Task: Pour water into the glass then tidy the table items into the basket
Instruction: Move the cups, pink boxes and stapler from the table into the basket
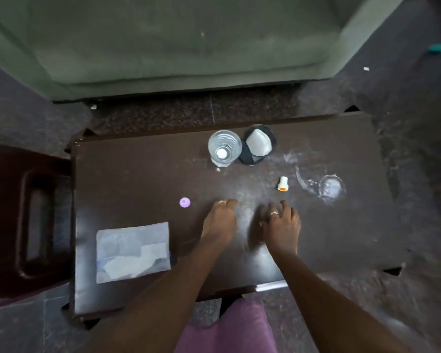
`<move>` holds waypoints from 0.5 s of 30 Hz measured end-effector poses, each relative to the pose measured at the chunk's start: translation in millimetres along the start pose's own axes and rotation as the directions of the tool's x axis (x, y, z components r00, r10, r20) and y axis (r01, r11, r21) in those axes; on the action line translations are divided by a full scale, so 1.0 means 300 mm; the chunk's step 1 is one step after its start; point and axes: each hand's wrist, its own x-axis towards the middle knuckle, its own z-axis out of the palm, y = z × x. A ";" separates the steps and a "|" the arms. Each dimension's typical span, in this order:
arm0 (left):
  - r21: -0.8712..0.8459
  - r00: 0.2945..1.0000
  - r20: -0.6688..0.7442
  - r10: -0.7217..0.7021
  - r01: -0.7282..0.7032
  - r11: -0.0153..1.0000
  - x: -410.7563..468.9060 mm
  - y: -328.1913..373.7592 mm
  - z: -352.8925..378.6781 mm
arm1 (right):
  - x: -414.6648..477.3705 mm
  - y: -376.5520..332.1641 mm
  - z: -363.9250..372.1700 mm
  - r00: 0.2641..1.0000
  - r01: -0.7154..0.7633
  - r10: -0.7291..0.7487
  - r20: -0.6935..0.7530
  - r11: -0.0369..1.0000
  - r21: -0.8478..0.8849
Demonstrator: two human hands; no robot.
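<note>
My left hand (220, 220) and right hand (281, 225) rest empty on the table (138, 179), fingers loosely bent; I should grip the bottle (224, 147) mid-body and tip slowly over the glass (331, 187)

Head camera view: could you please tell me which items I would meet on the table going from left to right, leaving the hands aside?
flat grey-white plastic pouch → small round purple cap → clear plastic water bottle → round black container → small white-and-orange cap → clear drinking glass
</note>
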 end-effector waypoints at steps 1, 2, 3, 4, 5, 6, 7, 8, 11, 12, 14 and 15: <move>0.005 0.999 -0.049 -0.017 0.018 1.000 -0.002 0.004 0.018 | -0.001 0.043 0.003 0.998 -0.034 0.035 0.054 0.999 -0.020; 0.006 0.995 -0.097 -0.038 0.039 0.999 -0.006 0.003 0.030 | -0.001 0.080 0.008 0.995 -0.043 0.047 0.088 0.998 -0.038; 0.004 0.989 -0.136 -0.062 0.063 0.998 -0.012 -0.001 0.038 | 0.000 0.109 0.014 0.993 -0.038 0.044 0.110 0.998 -0.053; -0.004 0.983 -0.164 -0.085 0.086 0.996 -0.019 -0.005 0.045 | 0.002 0.131 0.019 0.992 -0.032 0.038 0.121 0.998 -0.054; -0.018 0.976 -0.190 -0.104 0.102 0.995 -0.025 -0.013 0.047 | 0.003 0.145 0.024 0.992 -0.028 0.033 0.123 0.999 -0.041; -0.030 0.970 -0.213 -0.121 0.117 0.993 -0.029 -0.020 0.047 | 0.006 0.155 0.028 0.992 -0.029 0.031 0.121 0.999 -0.013; -0.033 0.961 -0.240 -0.137 0.133 0.991 -0.031 -0.028 0.042 | 0.009 0.159 0.031 0.992 -0.036 0.033 0.125 0.999 0.016; -0.027 0.950 -0.273 -0.152 0.150 0.988 -0.033 -0.037 0.034 | 0.010 0.160 0.035 0.990 -0.041 0.035 0.136 0.998 0.041; -0.060 0.895 -0.380 -0.234 0.228 0.972 -0.033 -0.068 0.004 | 0.021 0.146 0.036 0.986 -0.041 0.029 0.166 0.997 0.069; -0.096 0.871 -0.403 -0.281 0.265 0.959 -0.033 -0.080 -0.009 | 0.026 0.138 0.036 0.985 -0.027 0.015 0.173 0.997 0.068; -0.186 0.819 -0.425 -0.386 0.338 0.923 -0.027 -0.109 -0.032 | 0.035 0.112 0.036 0.984 0.016 -0.028 0.178 0.998 0.067; -0.232 0.796 -0.422 -0.433 0.367 0.901 -0.020 -0.125 -0.043 | 0.037 0.095 0.035 0.983 0.033 -0.047 0.178 0.996 0.078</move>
